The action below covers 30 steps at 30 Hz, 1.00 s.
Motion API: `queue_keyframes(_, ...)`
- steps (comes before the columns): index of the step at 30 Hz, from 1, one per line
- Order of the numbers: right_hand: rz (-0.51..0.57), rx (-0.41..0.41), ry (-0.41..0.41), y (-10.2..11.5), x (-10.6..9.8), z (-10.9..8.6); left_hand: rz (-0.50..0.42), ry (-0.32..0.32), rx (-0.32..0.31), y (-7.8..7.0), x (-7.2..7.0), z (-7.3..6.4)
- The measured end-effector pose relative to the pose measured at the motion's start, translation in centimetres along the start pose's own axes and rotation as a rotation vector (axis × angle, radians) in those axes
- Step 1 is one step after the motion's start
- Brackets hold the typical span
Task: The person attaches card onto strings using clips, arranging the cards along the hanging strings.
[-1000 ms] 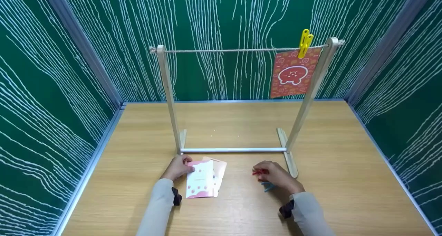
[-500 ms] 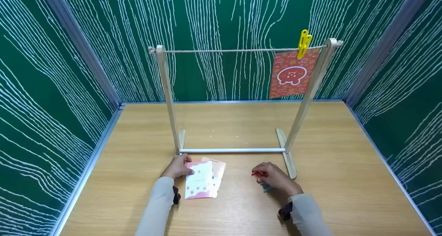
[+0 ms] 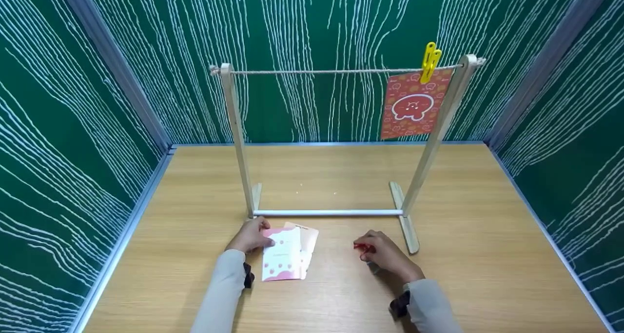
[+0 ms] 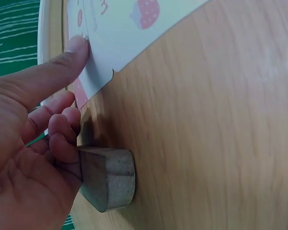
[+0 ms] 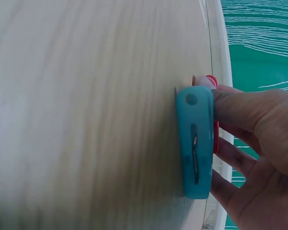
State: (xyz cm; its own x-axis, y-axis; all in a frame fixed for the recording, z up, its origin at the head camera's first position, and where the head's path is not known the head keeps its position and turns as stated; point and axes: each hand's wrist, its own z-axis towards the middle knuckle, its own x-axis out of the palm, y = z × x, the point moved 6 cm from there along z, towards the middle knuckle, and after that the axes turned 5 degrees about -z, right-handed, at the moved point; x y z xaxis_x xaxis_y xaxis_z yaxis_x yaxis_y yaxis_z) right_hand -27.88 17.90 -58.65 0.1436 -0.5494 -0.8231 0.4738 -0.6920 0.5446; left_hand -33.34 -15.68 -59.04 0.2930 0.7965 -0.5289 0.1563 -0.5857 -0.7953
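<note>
A white card with pink edges and strawberry prints [image 3: 282,257] lies at the front left of the table, over other cards. My left hand [image 3: 247,236] pinches its far left corner, the thumb [image 4: 77,48] on top and the other fingers curled at the edge. To the right, just above the table, my right hand [image 3: 385,252] grips a red clothespin [image 3: 364,248] between thumb and fingers. A blue clothespin [image 5: 196,143] is close against that hand in the right wrist view; whether the fingers touch it I cannot tell. In the head view the hand mostly hides it.
Behind the hands stands a wooden frame [image 3: 238,143] with a rope [image 3: 312,71] across its top. A red card [image 3: 412,106] hangs there at the right from a yellow clothespin [image 3: 430,62]. A white bar [image 3: 327,212] joins the posts low down. A pale pink card [image 3: 308,238] pokes out beneath the white one.
My right hand has shifted slightly toward the front and left with the red clothespin, and now covers more of the blue one. The left hand stays at the card's corner.
</note>
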Motion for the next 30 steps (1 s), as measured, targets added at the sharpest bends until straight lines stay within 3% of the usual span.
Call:
queue_keyframes(4,0.017,0.035,0.0,-0.16,0.13,-0.1,-0.008,0.006,-0.028,0.19,-0.08,-0.02)
queue_keyframes(14,0.047,0.132,0.041,-0.53,0.23,-0.07,-0.01,-0.001,-0.011,0.09,-0.1,0.17)
queue_keyframes(25,0.079,0.114,0.038,-0.38,0.39,-0.17,0.015,-0.007,-0.011,-0.07,-0.1,0.1)
queue_keyframes(30,0.047,0.063,0.007,-0.27,0.39,-0.22,0.005,-0.005,0.026,-0.12,0.0,0.21)
